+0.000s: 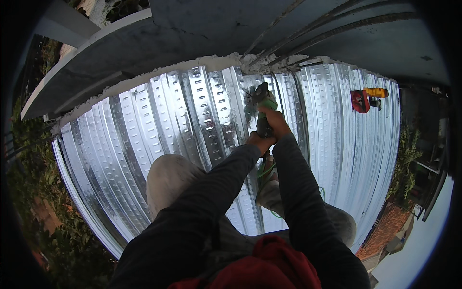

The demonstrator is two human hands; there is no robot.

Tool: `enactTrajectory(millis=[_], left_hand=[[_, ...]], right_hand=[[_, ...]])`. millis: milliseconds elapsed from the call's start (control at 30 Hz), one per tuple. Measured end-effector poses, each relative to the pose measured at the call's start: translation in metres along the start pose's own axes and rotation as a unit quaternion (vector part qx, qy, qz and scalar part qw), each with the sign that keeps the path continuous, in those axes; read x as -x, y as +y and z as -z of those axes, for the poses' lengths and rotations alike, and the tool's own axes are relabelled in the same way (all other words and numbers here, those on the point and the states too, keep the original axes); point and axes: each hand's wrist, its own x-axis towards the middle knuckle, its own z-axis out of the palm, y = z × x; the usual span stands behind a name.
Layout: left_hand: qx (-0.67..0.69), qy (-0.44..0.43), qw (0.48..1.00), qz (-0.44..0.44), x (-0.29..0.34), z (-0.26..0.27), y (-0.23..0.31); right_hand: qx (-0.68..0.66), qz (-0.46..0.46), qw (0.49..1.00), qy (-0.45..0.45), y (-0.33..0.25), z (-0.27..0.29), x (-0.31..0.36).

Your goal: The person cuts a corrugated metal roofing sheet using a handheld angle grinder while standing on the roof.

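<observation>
An angle grinder (pixel 269 102) with a green head is gripped in both my hands above the ribbed metal decking (pixel 166 120). Its dark disc (pixel 260 91) points away from me, close to a dark, scuffed patch of the sheet; whether it touches the metal I cannot tell. My left hand (pixel 261 142) is closed round the rear of the grinder's body. Further forward, my right hand (pixel 276 122) wraps the body just behind the head. A green cord (pixel 266 170) trails from the tool back between my legs.
Along the far edge, rough concrete (pixel 192 65) meets a grey wall (pixel 202 29), and steel bars (pixel 332 21) stick out there. On the decking at the right lies a yellow and red power tool (pixel 370 96). The decking's left edge (pixel 79 204) drops off toward foliage (pixel 57 241).
</observation>
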Motion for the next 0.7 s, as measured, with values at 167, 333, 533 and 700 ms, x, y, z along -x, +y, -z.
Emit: enactTrajectory(millis=[167, 333, 533, 700], left_hand=[[-0.012, 0.019, 1.0, 0.011, 0.01, 0.001, 0.008], [0.023, -0.029, 0.999, -0.002, 0.001, 0.006, 0.002], [0.008, -0.005, 1.0, 0.008, 0.006, 0.002, 0.003], [0.006, -0.019, 1.0, -0.003, -0.002, 0.003, -0.002]], right_hand=[[-0.008, -0.029, 1.0, -0.005, 0.0, -0.002, 0.0], [-0.018, -0.014, 1.0, -0.01, -0.004, -0.003, 0.001], [-0.015, -0.022, 1.0, 0.006, -0.001, 0.0, 0.004], [0.0, -0.012, 1.0, -0.006, -0.005, -0.002, 0.002]])
